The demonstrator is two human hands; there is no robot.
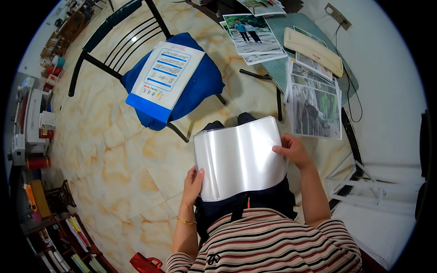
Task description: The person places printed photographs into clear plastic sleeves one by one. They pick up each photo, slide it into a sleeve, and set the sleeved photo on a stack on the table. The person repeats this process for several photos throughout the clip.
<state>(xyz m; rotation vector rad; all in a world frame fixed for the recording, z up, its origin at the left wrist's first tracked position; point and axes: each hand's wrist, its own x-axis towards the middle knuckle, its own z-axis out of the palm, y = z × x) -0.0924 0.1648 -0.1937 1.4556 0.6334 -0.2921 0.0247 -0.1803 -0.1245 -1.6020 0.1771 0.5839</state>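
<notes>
The head view shows the clear sheets (pixel 241 159) spread over the person's lap, tilted slightly, between both hands. The left hand (pixel 194 184) is clamped on their left edge, thumb on top; the right hand (pixel 293 151) pinches the right edge, thumb also on top. The work looks to be at an early stage: the sheets are out and held, but seem blank, with no picture visible in them. Loose photos (pixel 255 36) lie on the table (pixel 291 22), some partly under a cream device (pixel 314 51), while a white-and-blue packet (pixel 166 77) rests on the chair's blue cushion (pixel 205 68). How much is left cannot be told. The fingers beneath the sheets are hidden, glare washes out their surface, their number is unclear, overlapping photos cover one another, and the shelf (pixel 63 245) at lower left is cut off by the dark rim.
</notes>
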